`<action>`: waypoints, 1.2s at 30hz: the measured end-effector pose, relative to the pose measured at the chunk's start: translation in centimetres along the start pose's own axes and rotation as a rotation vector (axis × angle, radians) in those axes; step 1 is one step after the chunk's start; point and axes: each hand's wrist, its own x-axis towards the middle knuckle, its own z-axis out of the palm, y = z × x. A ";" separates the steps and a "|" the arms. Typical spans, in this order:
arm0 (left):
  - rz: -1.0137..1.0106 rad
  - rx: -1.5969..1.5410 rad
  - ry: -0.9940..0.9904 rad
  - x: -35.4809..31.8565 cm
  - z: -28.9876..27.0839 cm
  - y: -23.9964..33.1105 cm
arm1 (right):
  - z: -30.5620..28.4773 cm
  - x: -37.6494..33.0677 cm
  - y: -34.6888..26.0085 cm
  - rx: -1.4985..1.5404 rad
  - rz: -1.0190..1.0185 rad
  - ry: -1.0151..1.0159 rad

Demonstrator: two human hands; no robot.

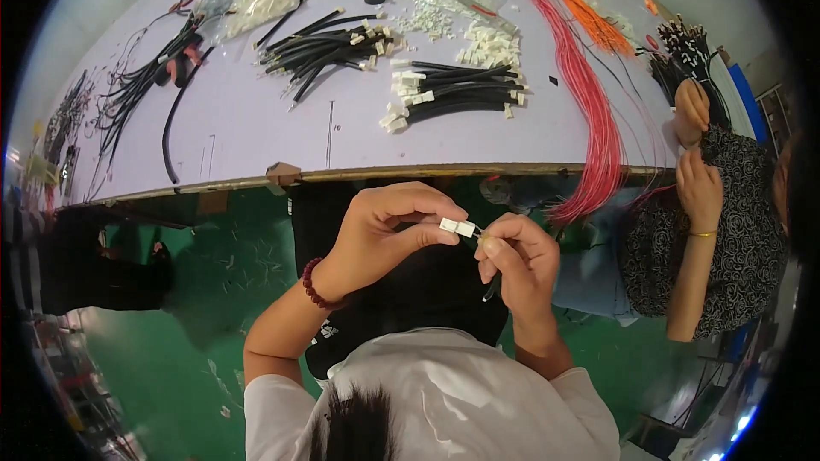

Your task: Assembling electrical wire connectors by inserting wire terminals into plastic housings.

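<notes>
In front of the table's near edge, my left hand (pixel 389 226) pinches a small white plastic connector (pixel 457 227) between thumb and fingertips. Close beside it, my right hand (pixel 519 258) is closed on the thin wires of a short black cable (pixel 489 293), right at the connector's wire end. The cable's lower end hangs below my right fingers; most of its length is hidden in the hand. Whether the wires sit inside the connector I cannot tell. On the table ahead lies a stack of black cables with white connectors (pixel 465 90).
Another cable bundle (pixel 329 47) lies left of the stack, near loose white connectors (pixel 491 44). Pink wires (pixel 585 94) drape over the table edge (pixel 410 173). Dark wires and a red-handled tool (pixel 175 68) lie at left. Another person's hands (pixel 699 179) are at the right.
</notes>
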 end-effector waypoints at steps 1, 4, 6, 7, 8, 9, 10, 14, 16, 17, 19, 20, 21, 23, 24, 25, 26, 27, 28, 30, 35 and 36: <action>0.006 0.021 -0.006 -0.3 -0.1 0.0 | 0.1 -0.2 0.1 -0.004 0.007 -0.001; 0.000 0.119 -0.006 -0.8 -0.2 0.1 | 0.4 -0.6 0.2 -0.049 -0.032 -0.008; 0.017 0.165 -0.003 -0.9 -0.3 0.1 | 0.5 -0.9 0.3 -0.110 -0.039 -0.001; 0.036 0.218 -0.005 -1.0 -0.3 0.1 | 0.6 -1.0 0.2 -0.112 -0.031 -0.002; 0.030 0.213 0.000 -1.0 -0.3 0.2 | 0.7 -1.0 0.1 -0.134 -0.013 -0.003; 0.057 0.271 -0.014 -1.0 -0.4 0.5 | 0.8 -1.0 0.0 -0.154 0.003 -0.002; 0.083 0.329 -0.029 -1.0 -0.6 0.5 | 0.8 -0.9 0.0 -0.152 0.010 -0.003; 0.140 0.405 -0.019 -0.9 -0.5 0.4 | 0.6 -0.7 -0.5 -0.212 0.021 -0.037; 0.197 0.499 -0.046 -0.8 -0.6 0.6 | 0.4 -0.5 -0.7 -0.273 0.019 -0.040; 0.191 0.497 -0.047 -0.9 -0.6 0.6 | 0.5 -0.3 -0.8 -0.272 0.025 -0.038; 0.258 0.620 -0.093 -1.2 -0.5 0.5 | 0.4 0.0 -1.0 -0.484 -0.063 -0.160; 0.253 0.616 -0.098 -1.2 -0.4 0.3 | 0.3 0.0 -0.8 -0.486 -0.053 -0.157; 0.239 0.614 -0.094 -1.3 -0.4 0.2 | 0.3 0.0 -0.7 -0.485 -0.048 -0.151; 0.220 0.610 -0.097 -1.3 -0.2 -0.1 | 0.1 -0.1 -0.4 -0.472 0.026 -0.190; 0.207 0.582 -0.084 -1.5 0.0 -0.6 | 0.0 -0.1 -0.3 -0.469 0.030 -0.188; 0.194 0.554 -0.071 -1.7 0.1 -0.9 | -0.2 -0.2 -0.2 -0.398 0.108 -0.194; 0.188 0.554 -0.075 -1.9 0.1 -1.2 | -0.3 -0.2 -0.1 -0.327 0.186 -0.201; 0.154 0.509 -0.077 -2.1 0.2 -1.4 | -0.4 -0.3 -0.1 -0.323 0.190 -0.196; 0.119 0.464 -0.079 -2.3 0.2 -1.7 | -0.5 -0.3 -0.1 -0.226 0.274 -0.204; 0.078 0.467 -0.041 -2.3 0.5 -2.1 | -0.8 -0.1 0.1 -0.123 0.358 -0.206; -0.032 0.407 0.018 -2.4 0.7 -2.9 | -1.3 0.0 0.6 -0.206 0.294 -0.251; -0.042 0.386 0.035 -2.5 0.8 -2.8 | -1.3 -0.1 0.6 -0.205 0.292 -0.251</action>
